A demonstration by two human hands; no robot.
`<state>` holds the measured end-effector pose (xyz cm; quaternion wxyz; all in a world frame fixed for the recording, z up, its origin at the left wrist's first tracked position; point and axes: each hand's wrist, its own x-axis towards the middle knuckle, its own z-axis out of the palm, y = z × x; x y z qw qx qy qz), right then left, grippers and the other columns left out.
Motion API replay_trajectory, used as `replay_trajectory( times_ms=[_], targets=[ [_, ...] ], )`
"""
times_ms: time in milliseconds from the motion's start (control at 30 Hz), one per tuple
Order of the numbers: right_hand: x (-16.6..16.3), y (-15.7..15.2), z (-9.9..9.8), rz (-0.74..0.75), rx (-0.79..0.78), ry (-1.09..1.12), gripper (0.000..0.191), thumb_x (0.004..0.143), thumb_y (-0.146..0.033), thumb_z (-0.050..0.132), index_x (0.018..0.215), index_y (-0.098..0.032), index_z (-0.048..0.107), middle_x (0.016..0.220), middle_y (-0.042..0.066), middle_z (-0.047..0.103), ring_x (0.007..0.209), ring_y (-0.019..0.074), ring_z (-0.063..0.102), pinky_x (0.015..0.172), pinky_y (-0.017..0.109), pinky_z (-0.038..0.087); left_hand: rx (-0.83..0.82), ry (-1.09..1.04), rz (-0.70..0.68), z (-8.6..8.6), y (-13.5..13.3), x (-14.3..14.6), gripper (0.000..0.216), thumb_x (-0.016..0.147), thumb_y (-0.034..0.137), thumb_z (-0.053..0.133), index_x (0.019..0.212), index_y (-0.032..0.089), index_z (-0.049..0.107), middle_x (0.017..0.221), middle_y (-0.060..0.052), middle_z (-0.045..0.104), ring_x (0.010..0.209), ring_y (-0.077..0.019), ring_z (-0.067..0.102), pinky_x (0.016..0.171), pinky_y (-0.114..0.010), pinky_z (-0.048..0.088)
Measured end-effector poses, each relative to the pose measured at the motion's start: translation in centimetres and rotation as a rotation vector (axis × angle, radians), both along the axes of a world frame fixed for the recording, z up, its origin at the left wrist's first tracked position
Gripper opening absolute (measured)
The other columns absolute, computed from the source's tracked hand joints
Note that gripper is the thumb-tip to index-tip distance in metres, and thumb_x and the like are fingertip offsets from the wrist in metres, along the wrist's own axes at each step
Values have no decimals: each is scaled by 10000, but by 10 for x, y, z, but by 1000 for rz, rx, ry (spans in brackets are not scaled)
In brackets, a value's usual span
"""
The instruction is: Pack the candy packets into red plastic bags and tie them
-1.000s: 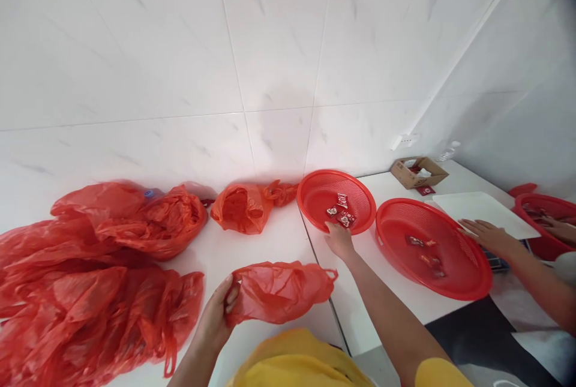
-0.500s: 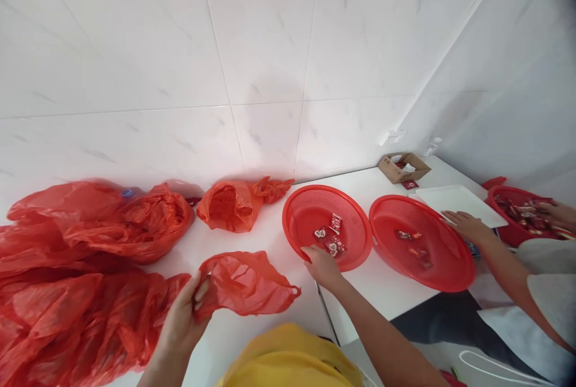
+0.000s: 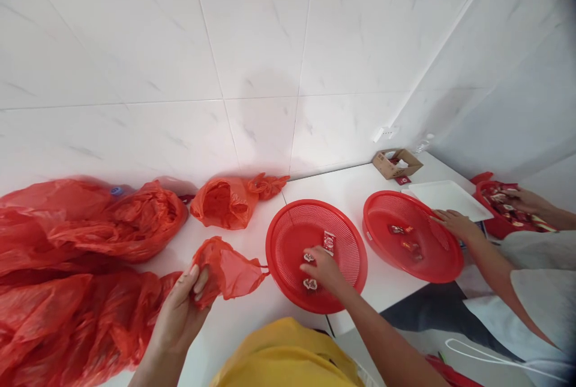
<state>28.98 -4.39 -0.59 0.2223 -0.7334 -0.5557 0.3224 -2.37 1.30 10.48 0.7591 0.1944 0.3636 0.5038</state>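
Head view is showing the left hand point(image 3: 180, 309) pinching a small red bag point(image 3: 227, 268) at its mouth, keeping it beside the near basket point(image 3: 279, 237), where the right hand point(image 3: 324, 270) is closing its fingers over red packets point(image 3: 309, 284) inside.

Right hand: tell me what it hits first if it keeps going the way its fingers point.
The right hand lies in the near red basket, fingers pointing left over small packets. Going straight on, it would likely meet the basket's left wall first; depth is unclear.
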Motion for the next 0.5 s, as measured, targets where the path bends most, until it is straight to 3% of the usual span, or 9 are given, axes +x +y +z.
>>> replay_trajectory(
  times_ms=[67,133,200,267,367,500],
  targets=[
    [27,15,-8,-139,-19,-96,618,767,-377,608,1342,-182,489,1391,137,452,1258,270,456,975,347,399,5,-3,4,3,-1,0,366,714,240,763,584,180,427,550,64,373,442,-52,332,400,-183,382],
    [48,26,-17,-177,-145,-200,857,695,-388,689,1454,-206,334,1474,171,335,1291,328,422,960,405,407,2,-6,16,5,-1,0,362,694,225,774,590,180,430,562,62,380,450,-53,336,405,-184,383],
    [59,31,-27,-137,-287,-258,1083,565,-380,796,1490,-266,244,1525,185,242,1296,386,407,927,452,419,-1,-13,39,7,-1,0,369,672,211,786,591,180,427,571,61,385,456,-53,343,402,-182,377],
    [58,30,-37,-37,-379,-286,1220,425,-329,868,1479,-330,254,1568,174,149,1324,432,356,916,488,419,-3,-15,55,9,-1,-1,371,659,203,790,593,181,426,574,62,382,460,-53,346,402,-181,376],
    [46,21,-48,119,-395,-353,1287,326,-214,887,1450,-408,290,1597,141,81,1313,461,354,918,517,411,-11,-12,66,10,-3,-3,354,657,206,788,605,182,438,577,62,375,463,-54,339,407,-182,375],
    [34,7,-55,170,-246,-401,1203,384,-75,825,1422,-438,336,1574,118,201,1168,394,500,866,441,431,-24,5,81,6,-5,-4,369,656,236,793,594,180,434,574,60,378,466,-56,338,416,-189,382]
  ],
)
